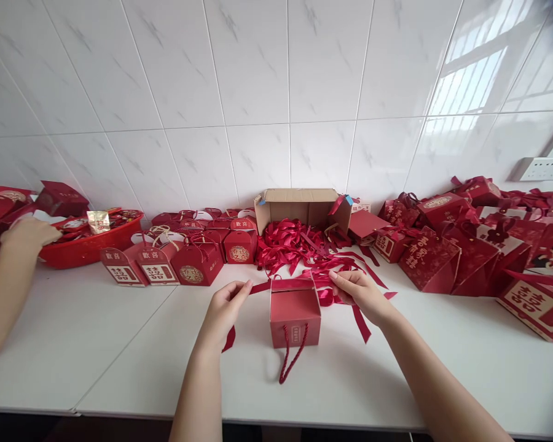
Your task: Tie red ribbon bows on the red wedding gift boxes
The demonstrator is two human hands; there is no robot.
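A small red gift box (295,312) stands on the white table between my hands, its twisted cord handle (288,362) hanging down the near side. My left hand (222,310), left of the box, pinches a dark red ribbon (259,287) that runs toward the box's upper back edge. One loose end of it dangles below my palm. To the right of the box, my right hand (362,293) is closed at thumb and forefinger on red ribbon; its other end hangs below the fingers. Behind the box, that ribbon blends with the loose pile.
Behind, a cardboard box (304,196) lies on its side, spilling a red ribbon heap (288,242). Several finished red boxes (200,264) stand left, more (431,261) right. Far left, another person's hand (30,236) is at a red basin (74,255) of wrapped sweets.
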